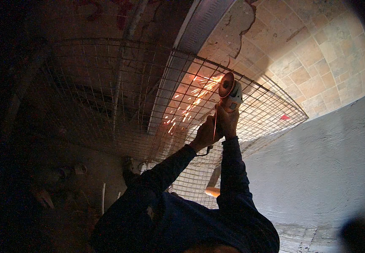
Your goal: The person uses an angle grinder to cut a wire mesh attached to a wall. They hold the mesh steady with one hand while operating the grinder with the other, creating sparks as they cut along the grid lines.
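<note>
Both of my hands are wrapped round an angle grinder (235, 97), held out ahead of me. My left hand (207, 133) grips the rear of its body, beside the cord. Closer to the head of the tool, my right hand (228, 120) is closed round the body. The round cutting disc (225, 85) is at the far edge of a wire mesh panel (260, 86). Bright sparks (197, 97) stream from the disc to the left and downward. Exactly where the disc meets the wire is hard to make out.
A grey metal channel (186, 33) runs behind the mesh. Stone-patterned tiles (302, 76) lie at the far right, beside a grey plastered surface (317, 156). An orange object (212, 192) shows near my right forearm, and a thin white pipe (103, 198) at lower left. Deep shadow hides the left side.
</note>
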The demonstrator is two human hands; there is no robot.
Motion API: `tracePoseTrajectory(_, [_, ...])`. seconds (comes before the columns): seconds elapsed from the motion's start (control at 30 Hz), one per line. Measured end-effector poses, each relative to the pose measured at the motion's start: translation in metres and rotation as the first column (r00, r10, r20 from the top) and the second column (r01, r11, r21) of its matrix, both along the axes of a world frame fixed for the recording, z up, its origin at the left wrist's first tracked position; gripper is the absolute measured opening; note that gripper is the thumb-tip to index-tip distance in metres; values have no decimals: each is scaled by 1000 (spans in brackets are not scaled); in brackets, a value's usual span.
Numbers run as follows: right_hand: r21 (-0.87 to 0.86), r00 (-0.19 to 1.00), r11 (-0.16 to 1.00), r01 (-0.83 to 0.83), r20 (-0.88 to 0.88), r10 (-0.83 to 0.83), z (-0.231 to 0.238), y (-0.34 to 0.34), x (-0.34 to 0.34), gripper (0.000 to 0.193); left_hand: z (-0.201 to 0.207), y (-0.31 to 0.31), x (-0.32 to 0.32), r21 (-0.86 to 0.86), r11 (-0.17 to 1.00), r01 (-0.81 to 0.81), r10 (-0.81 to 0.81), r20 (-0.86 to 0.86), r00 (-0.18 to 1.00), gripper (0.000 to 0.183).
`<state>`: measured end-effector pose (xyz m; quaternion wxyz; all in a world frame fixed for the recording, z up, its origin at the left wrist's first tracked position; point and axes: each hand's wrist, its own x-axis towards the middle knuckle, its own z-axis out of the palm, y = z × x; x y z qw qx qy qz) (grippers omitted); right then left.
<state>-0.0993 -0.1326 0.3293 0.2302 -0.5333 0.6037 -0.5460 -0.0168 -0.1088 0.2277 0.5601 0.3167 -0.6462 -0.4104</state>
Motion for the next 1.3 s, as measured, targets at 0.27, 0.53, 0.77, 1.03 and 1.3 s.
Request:
tracePoseTrajectory(0.27, [115,996,990,-85,16,84,-6,-3,-7,27,12,2,2,237,972,14,-26,48,999,68])
tracePoseTrajectory(0.53, [-99,997,992,-81,-11,80,-6,-5,-7,30,1,-2,-7,111,993,-35,32,25,999,63])
tracePoseTrajectory(0.77, [-57,964,982,-182,184,190,-8,-5,-9,26,12,-1,-2,201,979,42,-38,-22,999,61])
tracePoseTrajectory(1.03, [31,995,995,-98,13,97,-9,-1,-11,25,12,3,0,257,966,-21,-13,131,991,65])
tracePoseTrajectory(1.3, [-27,987,989,-148,-70,146,-11,-3,-14,27,14,-2,-4,274,951,140,-111,-118,987,61])
